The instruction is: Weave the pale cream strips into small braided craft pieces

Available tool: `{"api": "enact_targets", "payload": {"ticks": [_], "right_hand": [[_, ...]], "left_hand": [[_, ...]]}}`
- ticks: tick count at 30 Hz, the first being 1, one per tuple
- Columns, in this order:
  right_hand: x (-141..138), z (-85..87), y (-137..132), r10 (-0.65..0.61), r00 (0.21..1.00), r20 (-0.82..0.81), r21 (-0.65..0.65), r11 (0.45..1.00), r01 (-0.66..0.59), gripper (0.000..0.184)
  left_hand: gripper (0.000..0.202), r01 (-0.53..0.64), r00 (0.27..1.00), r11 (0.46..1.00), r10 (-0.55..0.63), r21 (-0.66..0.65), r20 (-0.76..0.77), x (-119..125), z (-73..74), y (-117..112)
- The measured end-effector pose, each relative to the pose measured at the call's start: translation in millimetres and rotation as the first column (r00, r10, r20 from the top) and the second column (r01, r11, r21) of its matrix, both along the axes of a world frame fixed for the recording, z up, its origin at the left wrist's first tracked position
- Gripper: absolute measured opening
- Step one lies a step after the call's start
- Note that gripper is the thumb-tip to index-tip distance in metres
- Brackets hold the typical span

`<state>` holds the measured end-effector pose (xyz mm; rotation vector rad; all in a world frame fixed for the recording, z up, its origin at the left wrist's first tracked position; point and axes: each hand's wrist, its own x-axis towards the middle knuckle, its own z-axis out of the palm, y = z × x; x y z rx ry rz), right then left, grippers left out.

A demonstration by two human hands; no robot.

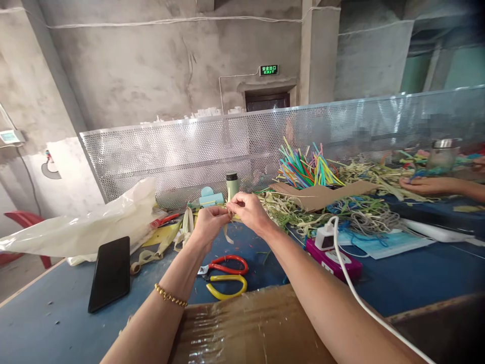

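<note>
Above the blue table (38, 328), at the frame's centre, the left hand (208, 222) and right hand (249, 211) pinch a pale strip (227, 234).

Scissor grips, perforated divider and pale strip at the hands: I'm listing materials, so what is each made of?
Scissor grips: probably plastic-coated, from the glossy, even red and yellow. Perforated divider: likely sheet metal, from its grey sheen. Pale strip: matte and thin, perhaps plant fibre or paper.

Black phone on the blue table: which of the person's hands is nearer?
Left. The left hand is beyond the black phone and to its right; the right hand is farther right, beside the left.
</note>
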<state>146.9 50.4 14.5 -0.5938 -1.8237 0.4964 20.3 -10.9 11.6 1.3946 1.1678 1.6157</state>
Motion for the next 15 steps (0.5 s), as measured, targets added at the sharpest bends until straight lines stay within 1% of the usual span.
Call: {"api": "enact_targets", "payload": {"ticks": [5,8,15], "right_hand": [[-2.3,0.8,-3.6,-0.036,0.998,-0.05,0.033,0.999,0.037,0.02],[-3.5,0.0,-3.4,-0.07,0.995,-0.065,0.018,0.997,0.072,0.02],[-4.7,-1.7,-1.9,-0.094,0.991,-0.099,-0.014,0.996,0.093,0.018]], "left_hand": [[0.008,0.003,1.0,0.999,-0.003,0.036,-0.007,-0.7,0.0,1.1],[0.006,0.012,1.0,0.999,-0.012,0.031,-0.019,-1.8,-2.0,2.7],[0.005,0.016,0.999,0.999,-0.015,0.028,-0.045,-1.3,-5.3,5.3]]}}
